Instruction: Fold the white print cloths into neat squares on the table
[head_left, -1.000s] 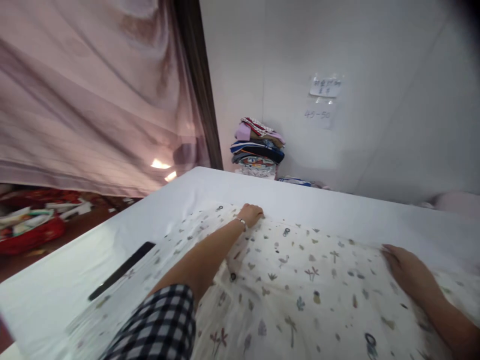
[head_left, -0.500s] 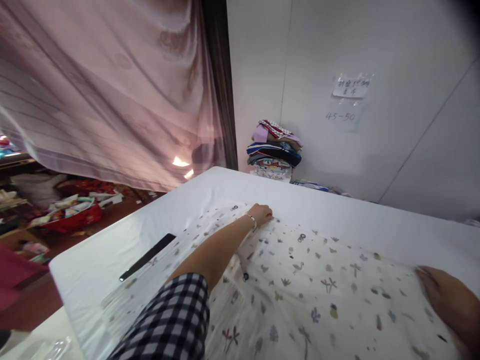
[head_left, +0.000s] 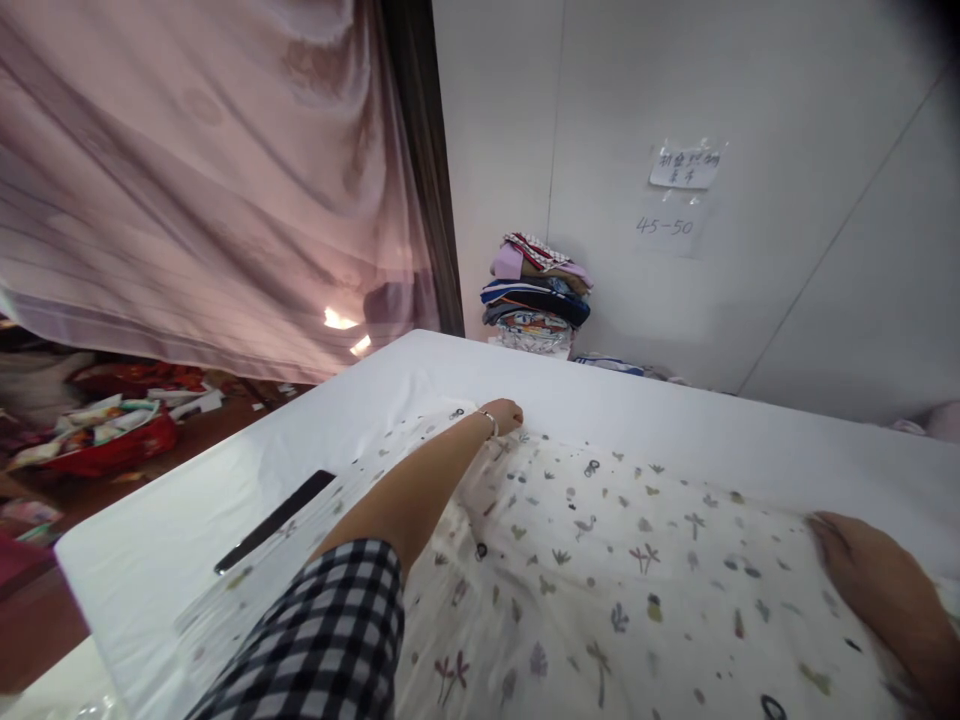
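A thin white cloth printed with small plants, palms and a flamingo lies spread over the white table, wrinkled along its left part. My left hand, a bracelet at its wrist, is closed on the cloth's far edge. At the far right corner, my right hand has its fingers curled round the cloth, their tips hidden beneath. Between the two hands the far edge runs fairly straight. A dark flat strip, perhaps a ruler, rests left of my left forearm, its near end shiny.
The white table has its left edge and far left corner in view. Behind it, a stack of folded fabrics stands against the wall. A pink curtain hangs at the left, with a red container of cloth on the floor below.
The view has turned slightly right, so everything sits a little further left and higher. Both hands keep their grip at the cloth's far edge, with hardly any movement across the table.
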